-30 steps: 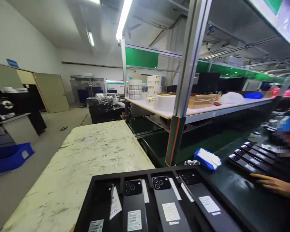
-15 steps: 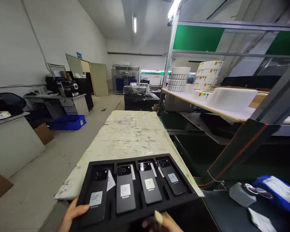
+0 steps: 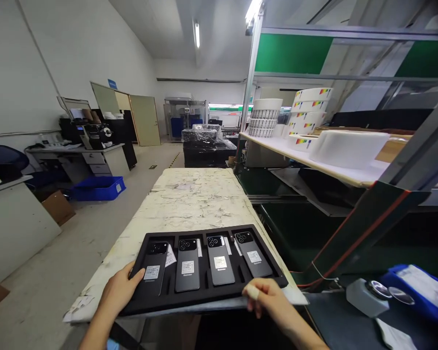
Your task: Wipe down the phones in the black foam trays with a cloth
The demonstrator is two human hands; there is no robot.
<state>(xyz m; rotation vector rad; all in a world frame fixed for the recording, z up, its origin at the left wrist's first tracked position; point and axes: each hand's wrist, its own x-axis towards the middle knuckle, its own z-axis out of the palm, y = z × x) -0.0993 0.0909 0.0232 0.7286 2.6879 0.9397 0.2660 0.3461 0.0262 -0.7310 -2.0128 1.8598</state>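
Note:
Both my hands hold a black foam tray (image 3: 204, 296) by its near edge, over the near end of a worn cream-coloured table (image 3: 190, 204). My left hand (image 3: 120, 291) wraps its left corner. My right hand (image 3: 266, 301) grips the front right edge, with something white on one fingertip. Several black smartphones lie in the tray's slots, backs up, each with a white label; the leftmost phone (image 3: 153, 267) is next to my left thumb. Paper slips lie between some phones. I cannot tell whether the tray touches the table.
To the right stand a dark workbench (image 3: 350, 243) and a white shelf (image 3: 295, 155) holding label rolls and a white block. A blue-and-white bundle (image 3: 419, 291) lies on the bench. Desks, a blue crate (image 3: 98, 188) and a wrapped pallet (image 3: 204, 146) stand beyond the table.
My view has swung left from the bench toward the table's length. The tray sits higher and farther out in view, and both my hands show more fully on its edges.

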